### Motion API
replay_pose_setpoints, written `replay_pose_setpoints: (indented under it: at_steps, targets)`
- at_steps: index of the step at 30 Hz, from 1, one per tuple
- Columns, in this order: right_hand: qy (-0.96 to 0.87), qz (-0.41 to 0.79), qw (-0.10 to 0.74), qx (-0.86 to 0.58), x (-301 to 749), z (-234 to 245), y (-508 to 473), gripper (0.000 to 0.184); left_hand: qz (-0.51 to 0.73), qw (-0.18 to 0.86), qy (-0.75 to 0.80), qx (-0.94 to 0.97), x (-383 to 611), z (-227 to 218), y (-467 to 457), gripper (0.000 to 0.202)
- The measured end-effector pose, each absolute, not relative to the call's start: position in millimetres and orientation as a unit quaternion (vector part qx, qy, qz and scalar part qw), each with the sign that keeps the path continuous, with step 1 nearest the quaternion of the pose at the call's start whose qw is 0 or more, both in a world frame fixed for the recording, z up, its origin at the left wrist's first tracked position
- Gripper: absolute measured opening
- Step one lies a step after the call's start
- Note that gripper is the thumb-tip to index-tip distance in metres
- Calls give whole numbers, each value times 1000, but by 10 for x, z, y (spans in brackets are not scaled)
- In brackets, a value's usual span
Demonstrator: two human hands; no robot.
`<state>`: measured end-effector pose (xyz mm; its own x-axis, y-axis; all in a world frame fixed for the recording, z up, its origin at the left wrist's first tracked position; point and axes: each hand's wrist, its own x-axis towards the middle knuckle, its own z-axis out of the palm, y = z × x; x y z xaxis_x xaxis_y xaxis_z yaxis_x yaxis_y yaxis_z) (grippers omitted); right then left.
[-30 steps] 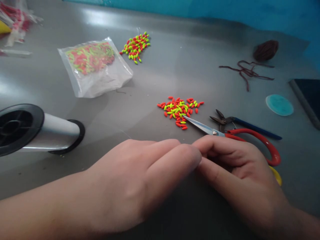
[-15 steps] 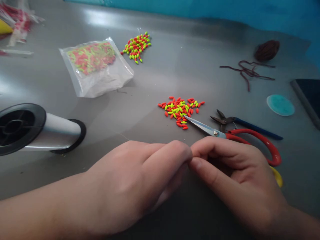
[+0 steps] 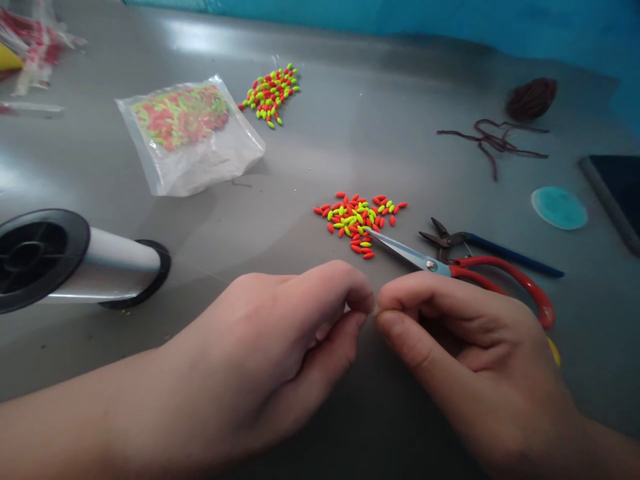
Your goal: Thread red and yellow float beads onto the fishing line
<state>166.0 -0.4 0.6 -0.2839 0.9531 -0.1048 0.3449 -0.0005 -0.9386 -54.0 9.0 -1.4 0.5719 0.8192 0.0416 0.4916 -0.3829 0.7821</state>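
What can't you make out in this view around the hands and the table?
In the head view:
What the left hand and right hand pinch: hidden by their fingers, too small to tell.
The yellow object: mostly hidden by the right hand.
The red-and-clear packaging: cut off by the top left edge.
The dark flat object: cut off by the right edge.

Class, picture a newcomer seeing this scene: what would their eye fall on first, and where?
A heap of neon orange and yellow-green oval beads sits mid-frame on the grey table top. Just below, steel scissors with red plastic handles point their blades at it. In the foreground, the person's bare left hand and right hand meet at the fingertips.
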Motion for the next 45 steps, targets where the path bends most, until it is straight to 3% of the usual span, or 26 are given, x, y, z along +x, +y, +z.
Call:
replay_pose_setpoints:
  at_steps: [24,32,37,41,45]
  targets:
    - [-652,465,336,-496,1653,-26,17,21,239,296,414,827,-530,-4,127,14]
    - [-738,290,330,-513,1678,194,128,18,273,311,442,796,-518,76,131,13]
    - [-784,80,301,-537,1896,259,602,15,317,293,487,760,-502,71,136,15]
    - [-815,58,201,-540,1949,70,905,11,314,294,500,752,-492,3,143,16]
    - [-816,26,157,-556,1862,-50,951,16,319,287,487,760,-492,-21,136,16]
